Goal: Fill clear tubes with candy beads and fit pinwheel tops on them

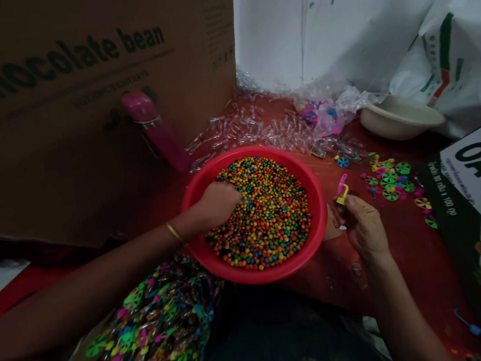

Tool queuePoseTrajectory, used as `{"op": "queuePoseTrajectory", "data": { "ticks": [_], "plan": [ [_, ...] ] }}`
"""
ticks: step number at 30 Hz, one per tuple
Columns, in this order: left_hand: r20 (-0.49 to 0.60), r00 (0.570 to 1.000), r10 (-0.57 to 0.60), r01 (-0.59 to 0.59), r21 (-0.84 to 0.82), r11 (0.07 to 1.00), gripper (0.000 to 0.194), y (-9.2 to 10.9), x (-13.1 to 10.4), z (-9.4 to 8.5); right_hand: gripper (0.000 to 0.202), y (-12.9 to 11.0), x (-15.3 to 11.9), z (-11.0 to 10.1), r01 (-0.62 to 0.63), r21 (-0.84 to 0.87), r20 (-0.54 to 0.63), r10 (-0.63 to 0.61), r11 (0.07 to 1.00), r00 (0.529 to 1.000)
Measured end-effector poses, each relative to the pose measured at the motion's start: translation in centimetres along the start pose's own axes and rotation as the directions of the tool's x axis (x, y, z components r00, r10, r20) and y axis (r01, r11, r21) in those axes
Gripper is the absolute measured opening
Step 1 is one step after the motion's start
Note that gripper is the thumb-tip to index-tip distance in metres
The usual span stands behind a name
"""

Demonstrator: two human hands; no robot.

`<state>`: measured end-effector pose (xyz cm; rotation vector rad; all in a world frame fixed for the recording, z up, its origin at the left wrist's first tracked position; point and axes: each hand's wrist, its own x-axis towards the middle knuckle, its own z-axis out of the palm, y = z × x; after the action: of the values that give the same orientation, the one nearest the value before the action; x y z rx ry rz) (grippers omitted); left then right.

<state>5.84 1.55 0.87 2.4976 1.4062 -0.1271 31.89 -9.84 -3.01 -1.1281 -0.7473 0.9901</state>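
Note:
My left hand (221,202), with a gold bangle on its wrist, is curled into a fist at the left side of a red plastic bowl (323,211). Its fingers point down into small multicoloured chocolate beans (267,224), which hide the fingertips and anything in them. To the right of the bowl, my right hand (363,221) pinches a small yellow plastic piece (343,194) between thumb and fingers. A pink plastic piece (342,182) sticks up beside the yellow one.
Filled tubes with coloured plastic tops (154,335) are heaped below my left arm. Clear tubes (256,129) lie behind the bowl. Small plastic wheels (390,178) lie to the right, near an off-white basin (402,118). Cardboard boxes (87,134) (476,194) flank the surface; a pink bottle (156,129) stands left.

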Motion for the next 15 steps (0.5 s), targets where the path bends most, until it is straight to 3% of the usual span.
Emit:
{"op": "queuePoseTrajectory", "data": {
  "ticks": [6, 8, 10, 12, 15],
  "plan": [
    [-0.028, 0.990, 0.139, -0.142, -0.147, 0.979, 0.019, 2.1, 2.7, 2.9, 0.022, -0.7, -0.2, 2.4, -0.010, 0.020, 0.058, 0.009, 1.000, 0.998],
    [-0.061, 0.988, 0.139, -0.151, -0.321, 0.935, 0.022, 1.9, 3.2, 2.9, 0.023, -1.0, -0.2, 3.1, -0.026, 0.020, 0.074, 0.024, 0.999, 0.997],
    [-0.101, 0.986, 0.132, -0.166, -0.607, 0.777, 0.028, 1.4, 3.0, 2.5, 0.024, -1.2, 0.1, 3.8, -0.044, 0.017, 0.086, 0.043, 0.999, 0.995],
    [-0.122, 0.984, 0.132, -0.174, -0.824, 0.539, 0.034, 1.0, 2.2, 2.0, 0.025, -1.2, 0.6, 4.6, -0.056, 0.012, 0.095, 0.055, 0.998, 0.994],
    [-0.111, 0.983, 0.145, -0.155, -0.928, 0.339, 0.038, 1.1, 0.7, 1.8, 0.027, -0.7, 1.7, 6.3, -0.058, 0.000, 0.133, 0.058, 0.998, 0.989]
  ]
}}
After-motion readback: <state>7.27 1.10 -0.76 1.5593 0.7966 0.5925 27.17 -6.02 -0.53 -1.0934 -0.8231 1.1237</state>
